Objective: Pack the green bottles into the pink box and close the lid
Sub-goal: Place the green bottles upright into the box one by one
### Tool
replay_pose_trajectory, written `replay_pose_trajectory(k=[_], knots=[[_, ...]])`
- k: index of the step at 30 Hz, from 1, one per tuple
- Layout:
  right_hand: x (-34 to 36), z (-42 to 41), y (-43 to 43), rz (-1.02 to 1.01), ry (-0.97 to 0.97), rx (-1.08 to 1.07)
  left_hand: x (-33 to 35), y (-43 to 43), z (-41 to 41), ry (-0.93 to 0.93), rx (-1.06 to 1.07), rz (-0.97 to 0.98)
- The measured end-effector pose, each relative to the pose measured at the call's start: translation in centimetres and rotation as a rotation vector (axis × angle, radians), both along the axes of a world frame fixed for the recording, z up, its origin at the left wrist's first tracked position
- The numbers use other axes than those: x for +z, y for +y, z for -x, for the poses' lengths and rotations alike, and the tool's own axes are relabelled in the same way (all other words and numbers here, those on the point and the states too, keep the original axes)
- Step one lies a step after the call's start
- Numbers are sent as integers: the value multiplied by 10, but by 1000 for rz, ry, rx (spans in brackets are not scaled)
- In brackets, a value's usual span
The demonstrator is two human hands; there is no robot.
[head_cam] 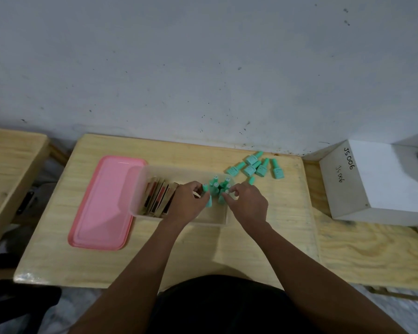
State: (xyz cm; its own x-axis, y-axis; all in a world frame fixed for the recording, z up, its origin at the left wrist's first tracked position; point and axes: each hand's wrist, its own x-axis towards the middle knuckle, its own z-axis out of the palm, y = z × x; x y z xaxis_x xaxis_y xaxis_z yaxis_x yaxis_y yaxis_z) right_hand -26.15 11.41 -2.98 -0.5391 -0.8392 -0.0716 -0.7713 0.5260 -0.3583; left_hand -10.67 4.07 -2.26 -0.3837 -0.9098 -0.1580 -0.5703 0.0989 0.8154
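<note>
wooden table (251, 239) — left hand (187, 204) grips green bottle (208, 197), right hand (249, 204) pinches bottle cap (227, 192)

- The left forearm (140, 266) and right forearm (307, 261) enter from the bottom edge of the frame, both bare with no sleeve over them.
- The left hand (188, 203) and right hand (250, 204), near the centre of the frame, are bare too, as are the wrists.
- A plain black garment (217, 300) fills the bottom centre, between the two arms.
</note>
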Motion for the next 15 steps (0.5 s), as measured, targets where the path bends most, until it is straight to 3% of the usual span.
replay_pose_trajectory(k=[15], knots=[[-8,2,7,30,80,19,-32,4,15,-87,-21,10]])
